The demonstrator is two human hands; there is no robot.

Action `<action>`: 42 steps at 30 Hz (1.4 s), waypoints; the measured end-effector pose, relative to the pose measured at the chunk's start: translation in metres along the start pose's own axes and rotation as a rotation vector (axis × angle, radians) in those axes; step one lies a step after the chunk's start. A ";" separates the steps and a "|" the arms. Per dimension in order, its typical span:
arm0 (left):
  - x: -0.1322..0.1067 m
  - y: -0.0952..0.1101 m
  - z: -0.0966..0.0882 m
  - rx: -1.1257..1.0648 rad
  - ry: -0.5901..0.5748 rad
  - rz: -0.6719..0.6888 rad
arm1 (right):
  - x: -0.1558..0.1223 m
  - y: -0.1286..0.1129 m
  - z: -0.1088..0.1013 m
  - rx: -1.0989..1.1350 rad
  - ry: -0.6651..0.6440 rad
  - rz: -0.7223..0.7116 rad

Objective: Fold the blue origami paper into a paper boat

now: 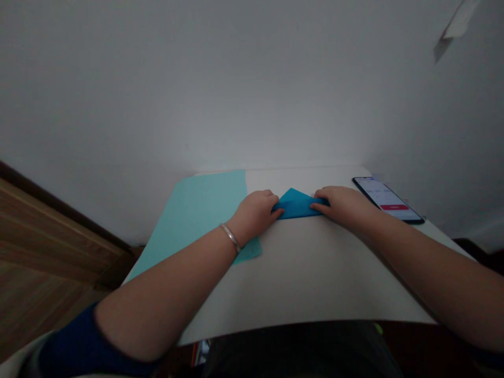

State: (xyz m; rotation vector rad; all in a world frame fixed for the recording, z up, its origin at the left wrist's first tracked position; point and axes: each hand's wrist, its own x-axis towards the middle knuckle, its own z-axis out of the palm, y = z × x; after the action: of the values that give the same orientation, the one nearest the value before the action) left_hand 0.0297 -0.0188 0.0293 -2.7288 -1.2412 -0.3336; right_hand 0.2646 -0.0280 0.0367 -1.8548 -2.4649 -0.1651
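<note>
A folded sheet of blue paper (296,205) lies on the white table, its peak pointing toward the wall and its straight edge toward me. My left hand (260,211) grips its left end, thumb in front and fingers behind. At the right end, my right hand (337,203) pinches the paper in the same way. Both ends of the paper are partly hidden by the fingers. A pale turquoise sheet (197,210) lies flat under my left forearm and wrist.
A phone (388,198) with a lit screen lies at the table's right side. The white table (315,278) stands against a grey wall. Brown wood panelling (51,247) is at the left. A piece of paper (460,21) sticks to the wall at upper right.
</note>
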 end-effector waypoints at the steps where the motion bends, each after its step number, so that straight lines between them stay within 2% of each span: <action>1: 0.000 0.001 0.000 0.009 -0.007 -0.001 | 0.001 0.000 0.000 -0.005 -0.008 0.009; 7: 0.001 0.004 -0.001 0.069 -0.027 0.005 | 0.003 -0.001 0.000 -0.008 -0.050 0.028; 15: -0.001 0.002 -0.001 0.073 0.009 0.039 | 0.002 -0.001 0.002 0.000 -0.022 0.014; 20: -0.001 -0.001 0.002 -0.003 0.021 0.037 | 0.001 0.005 0.004 0.008 -0.014 0.002; 24: 0.001 -0.008 0.012 -0.134 0.009 0.131 | -0.002 0.013 0.000 -0.099 -0.029 0.034; 28: 0.001 -0.012 0.018 -0.182 0.031 0.136 | -0.004 0.006 -0.007 -0.172 0.088 -0.074; 30: 0.001 -0.011 0.018 -0.192 0.037 0.129 | -0.005 -0.003 -0.007 -0.123 0.165 -0.140; 33: 0.001 -0.008 0.015 -0.194 0.034 0.133 | -0.006 -0.015 -0.003 -0.024 0.157 -0.234; 39: 0.003 -0.009 0.013 -0.189 0.037 0.173 | 0.000 -0.014 0.011 0.132 0.182 -0.243; 42: 0.003 -0.013 0.011 -0.157 -0.003 0.148 | 0.003 -0.010 0.016 0.168 0.183 -0.259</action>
State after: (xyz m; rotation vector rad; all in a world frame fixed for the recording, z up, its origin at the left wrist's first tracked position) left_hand 0.0237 -0.0057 0.0196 -2.9331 -1.0470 -0.4272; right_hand 0.2542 -0.0264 0.0207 -1.3877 -2.4944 -0.1265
